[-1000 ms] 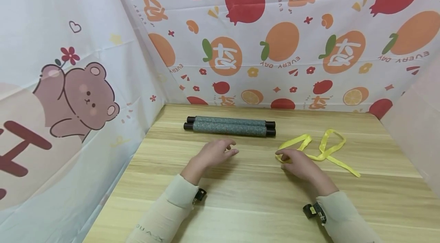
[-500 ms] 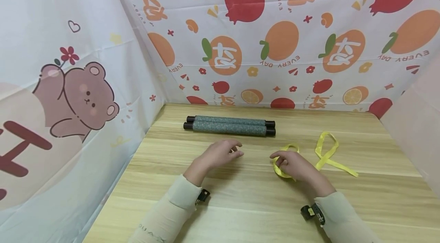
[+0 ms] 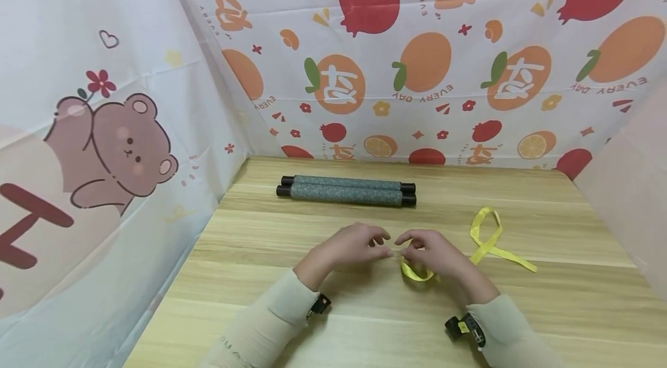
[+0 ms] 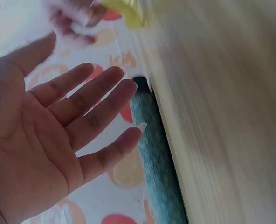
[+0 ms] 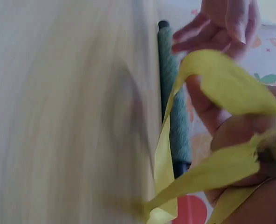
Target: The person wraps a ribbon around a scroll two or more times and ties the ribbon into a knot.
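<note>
A yellow ribbon (image 3: 488,245) trails over the wooden table on the right, one looped part lying flat. Its near part is gripped by my right hand (image 3: 436,253), with a loop hanging below the fingers; the right wrist view shows the ribbon (image 5: 240,88) curving across them. My left hand (image 3: 355,245) faces the right one, fingertips close by. In the left wrist view the left hand (image 4: 63,126) has its fingers spread and slightly bent, holding nothing. Behind both hands lie two scroll-like rolls (image 3: 346,192), greenish patterned with dark ends, side by side.
The wooden table (image 3: 250,235) runs back to a fruit-printed cloth (image 3: 375,67). A cloth with a bear print (image 3: 130,142) hangs on the left side, and a pale cloth (image 3: 630,183) on the right.
My right hand has moved left and drawn the ribbon along, its flat loop shifting left too. My left hand has moved right toward it. The rolls stay in place.
</note>
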Action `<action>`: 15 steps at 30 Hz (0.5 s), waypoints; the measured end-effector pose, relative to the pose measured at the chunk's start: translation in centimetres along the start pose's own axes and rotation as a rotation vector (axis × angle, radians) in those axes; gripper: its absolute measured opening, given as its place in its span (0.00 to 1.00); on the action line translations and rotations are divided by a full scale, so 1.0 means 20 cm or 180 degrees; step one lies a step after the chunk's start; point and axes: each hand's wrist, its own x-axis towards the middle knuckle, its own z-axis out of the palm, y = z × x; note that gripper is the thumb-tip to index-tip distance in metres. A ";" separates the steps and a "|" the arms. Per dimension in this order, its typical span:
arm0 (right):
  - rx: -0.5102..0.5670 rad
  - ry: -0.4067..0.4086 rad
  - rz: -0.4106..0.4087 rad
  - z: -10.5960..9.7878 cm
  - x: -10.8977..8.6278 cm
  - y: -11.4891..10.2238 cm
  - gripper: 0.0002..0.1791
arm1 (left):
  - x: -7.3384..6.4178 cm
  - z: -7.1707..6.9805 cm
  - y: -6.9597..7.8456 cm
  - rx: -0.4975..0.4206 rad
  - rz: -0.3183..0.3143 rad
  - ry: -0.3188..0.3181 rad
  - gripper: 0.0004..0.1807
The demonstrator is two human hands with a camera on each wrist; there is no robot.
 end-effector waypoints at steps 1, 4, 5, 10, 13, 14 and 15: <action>0.0060 0.0035 -0.0036 0.01 0.00 -0.01 0.11 | 0.00 0.01 0.02 -0.0005 0.0018 -0.0024 0.23; 0.0243 0.0183 -0.0104 0.04 0.00 -0.05 0.09 | 0.01 0.05 0.06 -0.0009 0.0009 -0.0062 0.24; 0.0329 0.0231 -0.0123 0.06 0.00 -0.07 0.10 | 0.01 0.06 0.07 -0.0027 0.0009 -0.0075 0.24; 0.0712 0.0517 -0.0300 0.11 -0.01 -0.13 0.13 | 0.02 0.11 0.09 -0.0370 0.0053 -0.0109 0.22; 0.0851 0.0798 -0.0416 0.14 -0.01 -0.16 0.13 | 0.03 0.13 0.10 -0.0758 0.0201 -0.0173 0.18; 0.0890 0.0913 -0.0439 0.14 -0.01 -0.17 0.13 | 0.03 0.14 0.11 -0.0890 0.0256 -0.0205 0.17; 0.0949 0.1021 -0.0458 0.15 -0.02 -0.18 0.13 | 0.03 0.14 0.11 -0.1008 0.0310 -0.0249 0.17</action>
